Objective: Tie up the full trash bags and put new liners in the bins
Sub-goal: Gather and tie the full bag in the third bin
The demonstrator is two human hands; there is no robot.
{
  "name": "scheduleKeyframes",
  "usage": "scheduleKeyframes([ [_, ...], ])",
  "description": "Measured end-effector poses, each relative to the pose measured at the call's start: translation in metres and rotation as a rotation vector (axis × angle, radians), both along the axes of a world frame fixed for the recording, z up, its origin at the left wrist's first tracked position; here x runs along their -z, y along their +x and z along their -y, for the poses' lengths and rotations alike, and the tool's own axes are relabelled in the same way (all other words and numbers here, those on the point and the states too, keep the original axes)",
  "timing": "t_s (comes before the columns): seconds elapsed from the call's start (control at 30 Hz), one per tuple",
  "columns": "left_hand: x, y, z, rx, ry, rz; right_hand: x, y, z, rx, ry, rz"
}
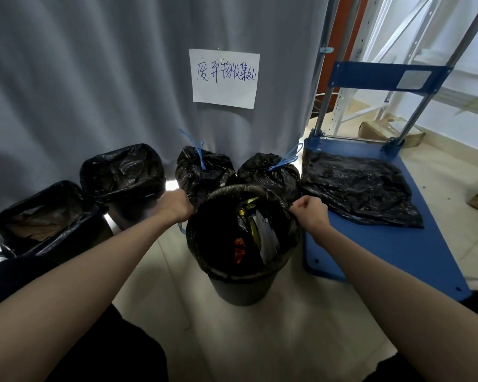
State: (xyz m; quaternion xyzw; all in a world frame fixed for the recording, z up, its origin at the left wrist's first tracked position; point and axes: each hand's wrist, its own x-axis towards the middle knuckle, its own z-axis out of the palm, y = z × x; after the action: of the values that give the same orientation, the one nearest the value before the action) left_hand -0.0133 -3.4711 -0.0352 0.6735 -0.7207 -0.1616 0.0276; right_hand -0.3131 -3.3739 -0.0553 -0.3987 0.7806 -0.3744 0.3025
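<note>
A round dark bin point(242, 289) stands on the floor in front of me, lined with a black trash bag point(204, 244) that holds wrappers and paper. My left hand point(177, 205) grips the bag's rim on the left side. My right hand point(311, 209) pinches the rim on the right side. Behind the bin sit two tied black bags point(202, 172) point(268, 172), each closed with a blue drawstring. Two square bins point(122, 172) point(43, 219) with black liners stand at the left.
A blue platform trolley point(384, 249) stands at the right with a flat black bag point(353, 186) lying on it. A grey curtain point(94, 78) with a handwritten paper sign point(224, 78) hangs behind. Metal shelving and cardboard boxes are at the far right.
</note>
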Motion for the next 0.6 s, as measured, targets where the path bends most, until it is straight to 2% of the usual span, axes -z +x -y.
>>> scheduleKeyframes([
  [0.1,-0.009,0.002,-0.004,0.047,0.032,0.105,-0.009,0.004,-0.004,-0.131,0.104,-0.123],
  [0.23,-0.026,-0.010,-0.020,0.210,-0.047,0.405,-0.028,0.020,-0.013,-0.463,0.290,-0.571],
  [0.3,-0.029,-0.022,-0.026,0.320,-0.096,0.498,-0.035,0.033,-0.014,-0.571,0.303,-0.714],
  [0.37,-0.034,-0.034,-0.028,0.407,-0.132,0.493,-0.040,0.040,-0.015,-0.634,0.278,-0.787],
  [0.43,-0.041,-0.044,-0.021,0.424,-0.146,0.411,-0.045,0.038,-0.013,-0.663,0.276,-0.802],
  [0.6,-0.046,-0.057,0.027,0.388,0.035,0.234,-0.052,0.009,0.008,-0.621,0.294,-0.750],
])
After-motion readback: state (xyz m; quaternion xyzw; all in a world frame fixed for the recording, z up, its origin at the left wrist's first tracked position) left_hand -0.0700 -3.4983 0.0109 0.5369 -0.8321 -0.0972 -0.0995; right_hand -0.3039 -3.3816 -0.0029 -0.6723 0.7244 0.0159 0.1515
